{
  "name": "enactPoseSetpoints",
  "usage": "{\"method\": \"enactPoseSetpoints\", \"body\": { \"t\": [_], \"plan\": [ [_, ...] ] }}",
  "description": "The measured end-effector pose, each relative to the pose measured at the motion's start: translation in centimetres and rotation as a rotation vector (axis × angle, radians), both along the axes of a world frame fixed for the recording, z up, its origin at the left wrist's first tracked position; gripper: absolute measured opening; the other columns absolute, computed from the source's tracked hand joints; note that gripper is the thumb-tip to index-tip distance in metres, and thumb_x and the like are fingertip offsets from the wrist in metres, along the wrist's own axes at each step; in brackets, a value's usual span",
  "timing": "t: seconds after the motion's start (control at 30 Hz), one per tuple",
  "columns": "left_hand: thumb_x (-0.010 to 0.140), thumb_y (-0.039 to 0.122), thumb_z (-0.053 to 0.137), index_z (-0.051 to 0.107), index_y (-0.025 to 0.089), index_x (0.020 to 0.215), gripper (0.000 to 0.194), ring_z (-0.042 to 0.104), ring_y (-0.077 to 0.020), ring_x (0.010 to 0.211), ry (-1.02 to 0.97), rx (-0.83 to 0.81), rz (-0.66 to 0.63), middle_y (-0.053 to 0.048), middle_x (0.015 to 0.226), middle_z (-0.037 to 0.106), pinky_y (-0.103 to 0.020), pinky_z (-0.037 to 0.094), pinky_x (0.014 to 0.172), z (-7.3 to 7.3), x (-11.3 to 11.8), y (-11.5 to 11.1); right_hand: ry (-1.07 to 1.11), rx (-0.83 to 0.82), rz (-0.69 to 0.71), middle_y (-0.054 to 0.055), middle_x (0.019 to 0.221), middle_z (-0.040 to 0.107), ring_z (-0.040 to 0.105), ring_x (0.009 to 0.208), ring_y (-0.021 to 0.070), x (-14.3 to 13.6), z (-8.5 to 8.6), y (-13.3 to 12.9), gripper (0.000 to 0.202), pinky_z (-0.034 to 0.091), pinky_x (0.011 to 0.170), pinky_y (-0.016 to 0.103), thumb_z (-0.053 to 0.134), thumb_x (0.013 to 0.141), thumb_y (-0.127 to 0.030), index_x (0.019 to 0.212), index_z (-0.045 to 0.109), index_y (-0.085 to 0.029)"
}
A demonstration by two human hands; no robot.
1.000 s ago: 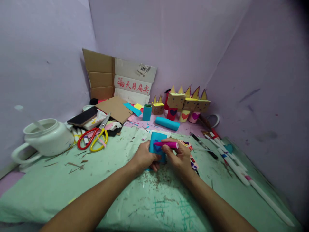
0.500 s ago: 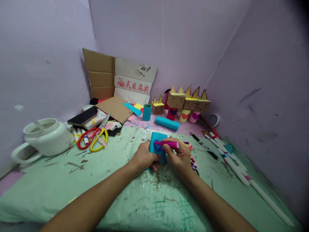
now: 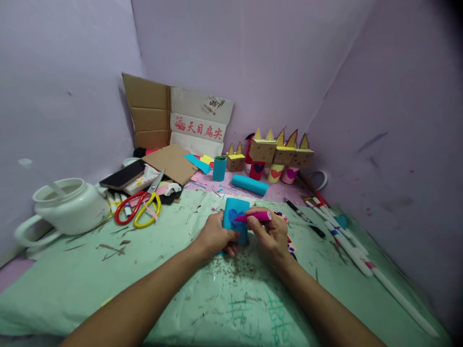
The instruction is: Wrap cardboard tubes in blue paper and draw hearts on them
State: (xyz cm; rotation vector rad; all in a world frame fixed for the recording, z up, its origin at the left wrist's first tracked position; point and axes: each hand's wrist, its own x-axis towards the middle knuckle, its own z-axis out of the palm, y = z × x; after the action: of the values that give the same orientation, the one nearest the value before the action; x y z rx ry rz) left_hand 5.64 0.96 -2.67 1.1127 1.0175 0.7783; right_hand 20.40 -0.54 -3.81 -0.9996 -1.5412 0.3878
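My left hand (image 3: 216, 234) is closed round the lower left side of a blue paper tube (image 3: 241, 205), held upright above the green-covered table. A darker blue heart (image 3: 237, 215) shows on the tube's front. In my right hand (image 3: 269, 236) is a magenta marker (image 3: 258, 217), gripped between thumb and fingers, its tip at the heart. Whether the tip touches the paper I cannot tell. Behind the tube lies a blue paper roll (image 3: 250, 184), and another blue tube (image 3: 219, 168) stands further back. Patterned items partly show behind my right hand.
Red-and-yellow scissors (image 3: 152, 193), a phone (image 3: 123, 174) and a white pot (image 3: 72, 207) are on the left. Cardboard cat figures (image 3: 263, 150) stand at the back beside cardboard (image 3: 202, 127). Several markers (image 3: 347, 246) lie on the right. Brown crumbs dot the table cover (image 3: 173, 308).
The magenta marker has shifted slightly right and down, showing more of the blue heart. My left hand keeps its hold on the tube. The whole view has moved slightly.
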Motion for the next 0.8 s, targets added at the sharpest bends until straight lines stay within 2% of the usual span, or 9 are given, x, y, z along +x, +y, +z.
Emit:
{"method": "enactPoseSetpoints", "body": {
  "t": [0.13,0.23,0.37,0.57,0.67,0.8],
  "plan": [
    [0.063,0.008,0.063,0.05,0.015,0.091,0.031,0.056,-0.0142,0.034,-0.003,-0.015,-0.002,0.002,0.045,0.061,-0.02,0.044,0.033,0.26,-0.07,-0.01,0.124,-0.009,-0.052,0.003,0.081,0.068,0.06,0.062,0.0157,0.19,-0.33,0.28,0.013,0.049,0.057,0.03,0.06,0.086,-0.03,0.087,0.068,-0.02],
    [0.063,0.007,0.061,0.05,0.015,0.089,0.029,0.056,-0.0145,0.034,-0.004,-0.026,-0.006,0.002,0.041,0.06,-0.02,0.044,0.034,0.56,-0.12,-0.06,0.158,-0.008,-0.068,0.004,0.08,0.068,0.06,0.062,0.0159,0.22,-0.35,0.46,0.014,0.049,0.056,0.03,0.061,0.086,-0.031,0.088,0.068,-0.02],
    [0.064,0.009,0.06,0.05,0.014,0.09,0.028,0.054,-0.0131,0.032,-0.005,-0.027,-0.006,0.002,0.041,0.06,-0.02,0.044,0.034,0.77,-0.15,-0.19,0.109,-0.027,-0.059,0.003,0.08,0.069,0.06,0.061,0.0158,0.12,-0.09,0.37,0.014,0.048,0.056,0.03,0.062,0.085,-0.032,0.087,0.069,-0.02],
    [0.062,0.01,0.064,0.05,0.015,0.089,0.03,0.054,-0.0135,0.031,-0.018,-0.039,0.004,0.002,0.041,0.06,-0.019,0.042,0.033,0.56,-0.15,-0.15,-0.024,-0.008,-0.019,0.002,0.074,0.072,0.063,0.064,0.0169,-0.11,0.4,0.04,0.01,0.049,0.06,0.029,0.062,0.083,-0.024,0.084,0.071,-0.021],
    [0.062,0.01,0.064,0.051,0.014,0.089,0.03,0.054,-0.0134,0.031,-0.02,-0.04,0.004,0.002,0.04,0.06,-0.019,0.042,0.033,0.6,-0.16,-0.11,-0.042,0.002,0.004,0.002,0.071,0.072,0.063,0.062,0.0165,0.05,0.5,-0.09,0.01,0.049,0.058,0.029,0.061,0.082,-0.023,0.08,0.071,-0.021],
    [0.062,0.01,0.064,0.051,0.015,0.088,0.029,0.053,-0.0125,0.031,-0.027,-0.038,0.013,0.003,0.041,0.06,-0.019,0.042,0.033,0.79,-0.17,-0.17,-0.019,0.018,-0.032,0.002,0.069,0.07,0.06,0.057,0.015,0.32,0.49,-0.05,0.01,0.047,0.055,0.028,0.061,0.082,-0.024,0.079,0.069,-0.019]
  ]
}}
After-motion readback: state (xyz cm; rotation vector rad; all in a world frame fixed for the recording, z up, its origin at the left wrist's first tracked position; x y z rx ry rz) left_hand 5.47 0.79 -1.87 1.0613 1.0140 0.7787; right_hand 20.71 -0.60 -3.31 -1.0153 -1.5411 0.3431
